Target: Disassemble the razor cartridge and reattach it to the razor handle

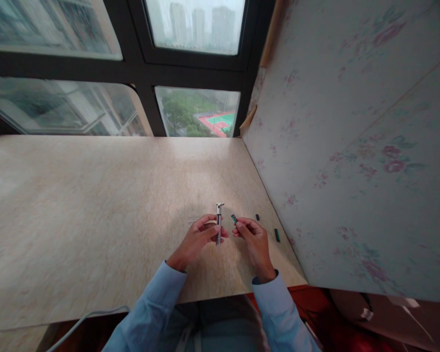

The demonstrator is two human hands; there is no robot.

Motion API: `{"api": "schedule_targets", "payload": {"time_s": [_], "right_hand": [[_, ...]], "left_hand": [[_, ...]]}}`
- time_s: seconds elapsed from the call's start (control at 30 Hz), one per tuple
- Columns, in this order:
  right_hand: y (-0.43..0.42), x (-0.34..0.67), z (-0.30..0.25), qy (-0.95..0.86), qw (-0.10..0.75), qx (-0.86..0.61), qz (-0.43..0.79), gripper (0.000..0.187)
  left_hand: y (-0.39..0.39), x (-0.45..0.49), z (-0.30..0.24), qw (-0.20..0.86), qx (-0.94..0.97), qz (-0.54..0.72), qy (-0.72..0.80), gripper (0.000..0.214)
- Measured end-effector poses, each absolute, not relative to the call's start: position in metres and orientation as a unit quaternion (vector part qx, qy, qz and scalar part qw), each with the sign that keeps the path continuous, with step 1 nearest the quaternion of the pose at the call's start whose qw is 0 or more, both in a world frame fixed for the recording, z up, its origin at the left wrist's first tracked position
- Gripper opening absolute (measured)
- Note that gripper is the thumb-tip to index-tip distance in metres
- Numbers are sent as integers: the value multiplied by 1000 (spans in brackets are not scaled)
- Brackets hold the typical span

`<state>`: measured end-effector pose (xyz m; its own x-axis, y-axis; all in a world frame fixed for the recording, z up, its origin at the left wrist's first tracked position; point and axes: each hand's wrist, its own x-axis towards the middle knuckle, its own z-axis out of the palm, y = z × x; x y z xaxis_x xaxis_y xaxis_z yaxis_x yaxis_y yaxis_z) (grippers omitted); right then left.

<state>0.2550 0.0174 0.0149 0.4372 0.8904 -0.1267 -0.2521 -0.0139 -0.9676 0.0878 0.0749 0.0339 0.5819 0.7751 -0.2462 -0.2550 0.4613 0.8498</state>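
My left hand (200, 237) pinches a slim silver tool (219, 222) that stands upright, its small crosswise head at the top. Close beside it, my right hand (253, 234) holds a small green piece (234, 218) between its fingertips, just right of the tool's shaft. Both hands hover low over the beige stone-patterned tabletop (95, 205). Both arms wear light blue sleeves. A faint clear item (192, 222) lies on the table just left of my left hand; I cannot make out what it is.
Two small dark pieces lie on the table near the wall, one (257, 217) farther and one greenish (277, 235) nearer. A floral-papered wall (352, 146) bounds the table on the right. Dark-framed windows (190, 73) run along the back. A grey cable (80, 320) hangs below the front edge.
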Motion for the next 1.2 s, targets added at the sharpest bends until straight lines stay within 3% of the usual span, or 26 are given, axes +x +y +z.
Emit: {"api": "schedule_targets", "payload": {"time_s": [0.3,0.47,0.9,1.2], "right_hand": [[18,257,9,-294,643,-564,427,25],[18,257,9,-290,641,-574,419,26],[20,256,12,-252,671,-553,425,26],[21,256,18,-249,678,-557,410,26]], "left_hand": [[89,96,32,835,349,309,292,27],[89,93,22,844,398,228,278,48],[87,92,28,895,262,297,206,30],[79,103,15,848,341,329,237,37]]}}
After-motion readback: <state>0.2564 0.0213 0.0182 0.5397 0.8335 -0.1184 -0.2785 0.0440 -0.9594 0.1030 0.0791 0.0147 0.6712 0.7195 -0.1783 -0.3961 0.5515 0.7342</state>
